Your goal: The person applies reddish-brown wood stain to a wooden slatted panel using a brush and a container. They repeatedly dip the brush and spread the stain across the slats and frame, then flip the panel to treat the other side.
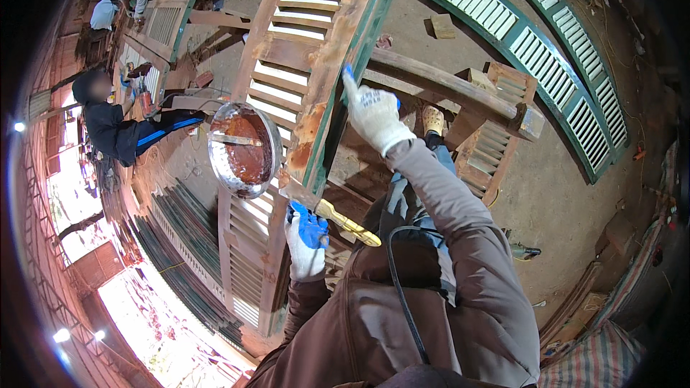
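A long louvred wooden shutter (316,50) lies slanted across sawhorses, its frame patchy with reddish-brown coating and old green paint. My right hand (372,113), in a white glove with blue fingertips, presses on the shutter's right edge. My left hand (306,238), in the same kind of glove, grips a paintbrush (338,219) with a pale wooden handle; its bristles touch the frame's lower edge. A round metal bowl (244,149) of reddish-brown liquid sits on the slats to the left of the brush, with a stick lying in it.
Green louvred shutters (546,57) lie on the dirt floor at right, with a small wooden shutter (492,140) leaning by a beam. Two other people (118,129) work on shutters at the far left. More shutters (187,251) are stacked below the bowl.
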The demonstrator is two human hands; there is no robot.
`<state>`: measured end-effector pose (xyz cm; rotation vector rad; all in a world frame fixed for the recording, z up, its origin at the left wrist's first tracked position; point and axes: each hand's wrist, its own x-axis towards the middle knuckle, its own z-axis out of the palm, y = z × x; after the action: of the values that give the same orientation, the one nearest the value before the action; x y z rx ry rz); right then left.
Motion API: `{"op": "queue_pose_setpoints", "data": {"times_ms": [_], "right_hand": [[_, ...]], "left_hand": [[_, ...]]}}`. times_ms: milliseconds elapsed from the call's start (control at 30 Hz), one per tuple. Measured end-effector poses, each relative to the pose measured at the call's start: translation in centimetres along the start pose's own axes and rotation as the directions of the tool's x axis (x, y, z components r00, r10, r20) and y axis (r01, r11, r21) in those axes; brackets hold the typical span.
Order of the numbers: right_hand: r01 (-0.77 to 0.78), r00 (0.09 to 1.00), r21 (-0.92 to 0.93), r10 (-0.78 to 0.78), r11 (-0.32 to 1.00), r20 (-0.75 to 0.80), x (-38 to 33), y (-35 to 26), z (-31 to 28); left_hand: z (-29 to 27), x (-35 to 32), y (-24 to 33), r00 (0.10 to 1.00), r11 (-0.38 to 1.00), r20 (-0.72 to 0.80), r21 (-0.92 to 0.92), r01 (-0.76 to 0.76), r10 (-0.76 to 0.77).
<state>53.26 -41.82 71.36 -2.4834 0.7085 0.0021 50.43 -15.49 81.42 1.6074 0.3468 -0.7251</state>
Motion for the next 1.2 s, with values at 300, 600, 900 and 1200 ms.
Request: {"op": "queue_pose_setpoints", "data": {"times_ms": [300,600,900,1200], "right_hand": [[0.018,0.965,0.166,0.026,0.986,-0.259,2.5,2.5,0.2],[-0.04,0.991,0.236,0.068,0.971,-0.112,0.2,2.6,-1.1],[0.137,0.99,0.293,-0.118,0.946,-0.081,-0.6,1.6,0.3],[-0.11,0.994,0.868,0.06,0.484,0.093,2.9,2.2,-0.1]], "left_hand": [[0.6,1.8,-0.3,0.999,0.949,-0.041,-0.316,-0.021,0.009],[0.2,0.7,0.1,0.999,0.99,0.044,-0.142,0.023,-0.017],[-1.2,1.2,-1.4,0.998,0.996,0.054,-0.086,-0.037,0.042],[2.9,0.8,0.8,0.962,0.946,-0.258,-0.324,-0.002,-0.087]]}}
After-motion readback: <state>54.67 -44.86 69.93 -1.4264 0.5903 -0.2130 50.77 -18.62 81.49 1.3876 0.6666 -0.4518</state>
